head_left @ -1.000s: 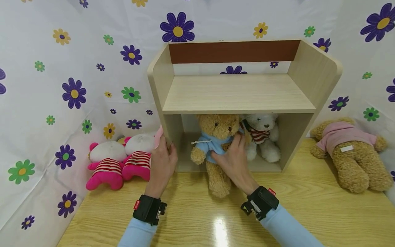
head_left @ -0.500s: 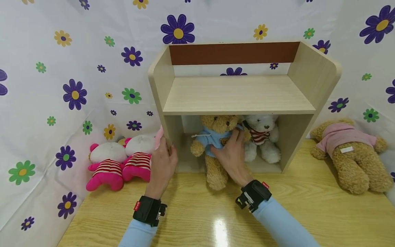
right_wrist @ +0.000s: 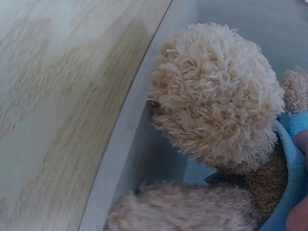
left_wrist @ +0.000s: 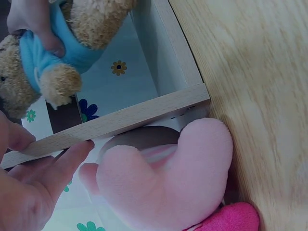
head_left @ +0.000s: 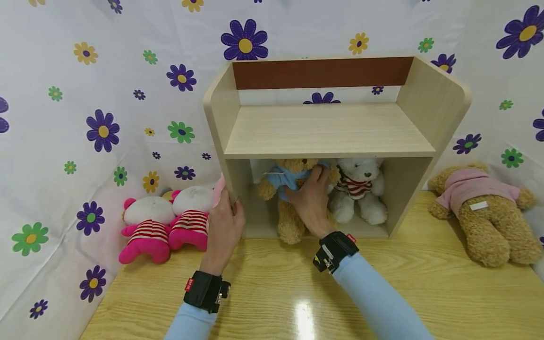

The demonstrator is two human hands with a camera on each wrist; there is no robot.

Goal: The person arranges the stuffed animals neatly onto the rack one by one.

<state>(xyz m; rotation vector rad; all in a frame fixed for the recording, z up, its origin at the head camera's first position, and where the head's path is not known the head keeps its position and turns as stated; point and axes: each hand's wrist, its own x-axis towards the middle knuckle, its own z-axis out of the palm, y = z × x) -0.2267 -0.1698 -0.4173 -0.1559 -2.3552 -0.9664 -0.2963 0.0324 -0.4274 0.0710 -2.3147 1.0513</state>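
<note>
A tan teddy bear [head_left: 291, 219] in a light blue hoodie sits within the lower compartment of a wooden shelf [head_left: 327, 130]. My right hand [head_left: 312, 200] grips its body through the hoodie; the upper head is hidden by the middle board. In the right wrist view the bear's furry foot [right_wrist: 216, 96] is close to the shelf's front edge. My left hand [head_left: 223, 231] holds the left side panel [left_wrist: 120, 118], thumb on the inner side and fingers outside. To the bear's right sits a white bear [head_left: 361, 196] in a red-and-white striped top.
Two pink-and-white plush toys [head_left: 146, 231] with striped tops lean left of the shelf. A pale pink plush [left_wrist: 144, 187] lies against the panel's outside. On the right, a brown bear [head_left: 484, 208] in a pink top lies on the wooden table [head_left: 272, 302]. Flowered cloth [head_left: 127, 52] hangs behind.
My right hand has pushed the teddy bear deeper into the lower compartment and slightly left; its legs have drawn back from over the table. My left hand has stayed on the panel.
</note>
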